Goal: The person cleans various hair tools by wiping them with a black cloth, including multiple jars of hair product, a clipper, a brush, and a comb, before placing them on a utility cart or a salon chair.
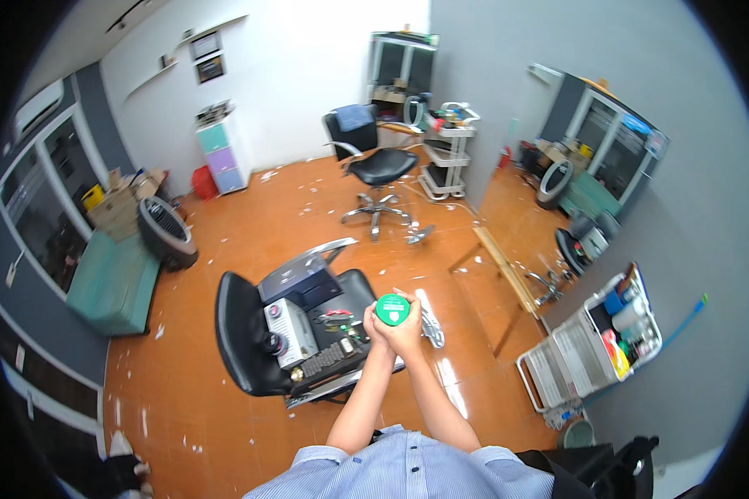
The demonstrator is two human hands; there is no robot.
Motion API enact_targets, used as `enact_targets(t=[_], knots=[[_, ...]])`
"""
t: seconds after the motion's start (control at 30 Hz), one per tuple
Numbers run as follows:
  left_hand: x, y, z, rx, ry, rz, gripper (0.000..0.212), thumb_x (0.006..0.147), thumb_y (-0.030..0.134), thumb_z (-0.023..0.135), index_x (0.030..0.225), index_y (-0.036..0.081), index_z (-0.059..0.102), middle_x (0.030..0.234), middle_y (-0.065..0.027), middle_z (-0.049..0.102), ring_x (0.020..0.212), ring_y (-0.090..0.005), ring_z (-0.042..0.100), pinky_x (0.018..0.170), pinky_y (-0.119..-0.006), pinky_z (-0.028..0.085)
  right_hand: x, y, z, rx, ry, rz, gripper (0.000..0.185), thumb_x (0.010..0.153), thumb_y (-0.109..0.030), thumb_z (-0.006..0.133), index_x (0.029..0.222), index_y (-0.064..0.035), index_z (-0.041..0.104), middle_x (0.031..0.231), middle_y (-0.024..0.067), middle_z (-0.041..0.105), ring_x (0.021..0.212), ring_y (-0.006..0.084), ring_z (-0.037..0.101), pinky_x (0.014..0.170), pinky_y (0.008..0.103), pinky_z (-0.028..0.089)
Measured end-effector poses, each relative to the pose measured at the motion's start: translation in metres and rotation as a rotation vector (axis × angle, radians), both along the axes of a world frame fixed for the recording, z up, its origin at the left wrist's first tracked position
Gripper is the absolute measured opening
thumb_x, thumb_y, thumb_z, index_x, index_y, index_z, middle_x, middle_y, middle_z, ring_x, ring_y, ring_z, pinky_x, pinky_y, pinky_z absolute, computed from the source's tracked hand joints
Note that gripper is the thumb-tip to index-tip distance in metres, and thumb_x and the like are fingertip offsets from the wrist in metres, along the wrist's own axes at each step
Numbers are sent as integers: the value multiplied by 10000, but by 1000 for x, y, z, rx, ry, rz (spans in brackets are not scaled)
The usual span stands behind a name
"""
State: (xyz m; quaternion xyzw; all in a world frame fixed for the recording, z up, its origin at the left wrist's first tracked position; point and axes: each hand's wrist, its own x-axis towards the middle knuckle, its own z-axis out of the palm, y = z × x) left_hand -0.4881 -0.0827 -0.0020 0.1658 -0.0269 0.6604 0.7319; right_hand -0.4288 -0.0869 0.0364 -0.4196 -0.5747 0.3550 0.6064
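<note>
A round container with a green lid (392, 310) is held between both hands in front of my body. My left hand (374, 327) wraps its left side, and my right hand (409, 330) closes around its right and lower side; the fingers beneath are partly hidden. Just left of the hands, a black salon chair (237, 337) bears a dark box (303, 280), a white box (290, 334) with a black round item (273, 343) on it, a dark ridged tray (327, 362) and several small tools (337, 318), some with red or green parts.
Another salon chair (384, 166) with a blue towel stands ahead, beside a white trolley (452, 132). A wooden-framed ledge (505, 271) adjoins the mirror at right. Nearer stands a loaded white trolley (655, 337). Left are a green sofa (112, 280) and an air cooler (165, 231). White scraps litter the floor.
</note>
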Motion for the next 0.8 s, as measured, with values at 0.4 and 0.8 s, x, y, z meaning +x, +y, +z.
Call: enact_targets(t=[0.4,0.8], knots=[[331,-15,10,63,-53,-590,408,904,363,352,1062,51,563,1057,-122,593,995,-295,560,887,-427,448,306,-60,24,-72,-40,-677,623,583,-210,816,1060,-38,453,1142,136,569,1034,275,562,894,386,449],[637,-104,-92,34,11,-857,396,912,364,355,1009,54,582,994,-92,604,934,-235,572,839,-368,462,537,-186,14,-110,7,-1161,643,591,-252,833,1074,-37,468,1068,139,557,1016,273,554,876,376,443]])
